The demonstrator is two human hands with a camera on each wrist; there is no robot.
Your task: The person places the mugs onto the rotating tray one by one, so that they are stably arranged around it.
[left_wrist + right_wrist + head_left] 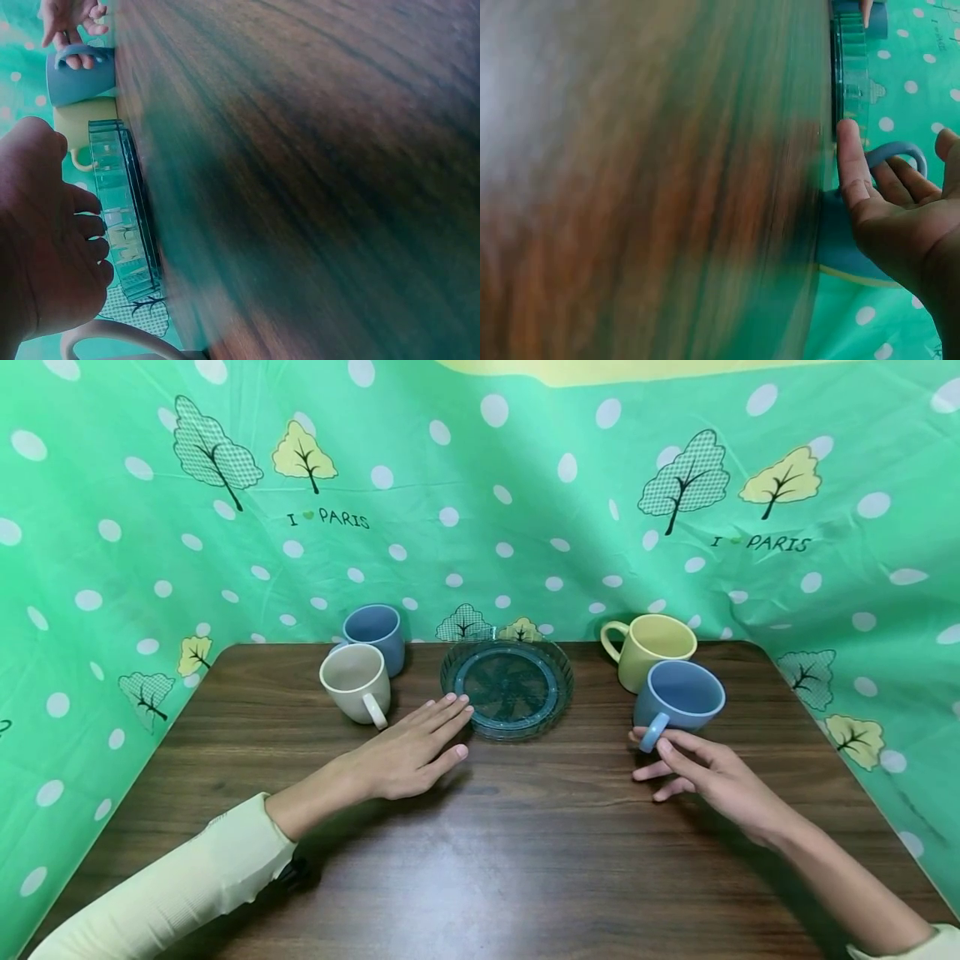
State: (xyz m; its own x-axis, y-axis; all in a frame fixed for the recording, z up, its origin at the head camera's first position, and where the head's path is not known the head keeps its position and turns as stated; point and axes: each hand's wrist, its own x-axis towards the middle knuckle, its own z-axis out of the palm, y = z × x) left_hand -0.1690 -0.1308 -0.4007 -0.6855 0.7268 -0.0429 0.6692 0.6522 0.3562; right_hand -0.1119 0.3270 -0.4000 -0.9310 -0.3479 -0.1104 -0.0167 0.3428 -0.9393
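Note:
My left hand [408,756] is stretched flat with straight fingers, palm down. Its fingertips reach the near left rim of a clear teal glass dish [506,727]; whether they touch it I cannot tell. My right hand [716,777] holds the handle of a blue mug [686,693], index finger through the loop and thumb against it. In the left wrist view, fingers of the right hand [75,34] pass through that handle. A yellow mug [637,664] stands just behind the blue one. Beside the left hand is a white mug [352,681], its handle towards the fingers.
A second blue mug [378,639] stands behind the white one at the back left. Everything rests on a dark wooden table [517,868]. Green dotted cloth [480,510] printed with trees hangs behind and along both sides.

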